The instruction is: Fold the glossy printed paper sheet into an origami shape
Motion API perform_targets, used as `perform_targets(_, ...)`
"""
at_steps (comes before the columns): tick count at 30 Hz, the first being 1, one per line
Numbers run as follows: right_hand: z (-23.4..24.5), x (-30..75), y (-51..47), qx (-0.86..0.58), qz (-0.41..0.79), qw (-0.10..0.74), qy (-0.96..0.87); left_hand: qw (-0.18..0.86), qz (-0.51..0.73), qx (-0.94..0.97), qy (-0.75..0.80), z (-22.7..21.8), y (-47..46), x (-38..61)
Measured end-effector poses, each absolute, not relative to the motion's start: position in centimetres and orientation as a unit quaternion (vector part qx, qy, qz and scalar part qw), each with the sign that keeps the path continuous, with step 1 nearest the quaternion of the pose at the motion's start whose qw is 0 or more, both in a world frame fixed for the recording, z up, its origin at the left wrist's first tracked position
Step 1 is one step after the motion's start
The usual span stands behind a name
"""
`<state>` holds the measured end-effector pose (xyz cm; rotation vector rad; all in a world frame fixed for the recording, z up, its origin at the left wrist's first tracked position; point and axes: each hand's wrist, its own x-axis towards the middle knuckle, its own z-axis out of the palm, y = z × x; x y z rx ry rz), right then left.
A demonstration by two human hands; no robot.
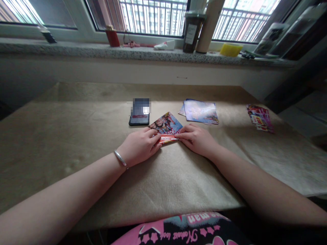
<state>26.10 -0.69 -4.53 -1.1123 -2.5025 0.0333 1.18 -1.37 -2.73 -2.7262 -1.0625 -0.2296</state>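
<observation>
A small colourful printed paper [166, 125] lies on the beige table cover [76, 129], with its near edge folded up into a red-and-white strip. My left hand [139, 145], a silver bangle on its wrist, presses its fingertips on the left end of that fold. My right hand [196, 139] pinches the right end of the fold. Fingers of both hands are drawn together on the paper.
A dark phone [139, 117] lies just behind the paper. A stack of glossy printed sheets [200, 111] sits at the right, another colourful sheet [260, 118] farther right. The windowsill holds a red cup [112, 36], a dark jar [192, 32], a cardboard tube and a yellow object [231, 49].
</observation>
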Motion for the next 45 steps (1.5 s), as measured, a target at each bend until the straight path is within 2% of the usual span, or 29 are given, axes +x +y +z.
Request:
perform_targets(21,-4.5,26.0,-0.7,-0.405,0.008,0.196,-0.893,0.105,-0.082,-0.928,-0.348,-2.6,-1.6,1.4)
perform_targets(39,-3.4,25.8,-1.5,-0.410,-0.087,0.122,-0.900,0.119,-0.060,-0.921,-0.366,-2.6,-2.0,2.0)
perform_targets(45,-3.5,25.9,-1.4,-0.409,-0.077,0.130,-0.900,0.121,-0.063,-0.921,-0.364,-2.7,-2.0,1.9)
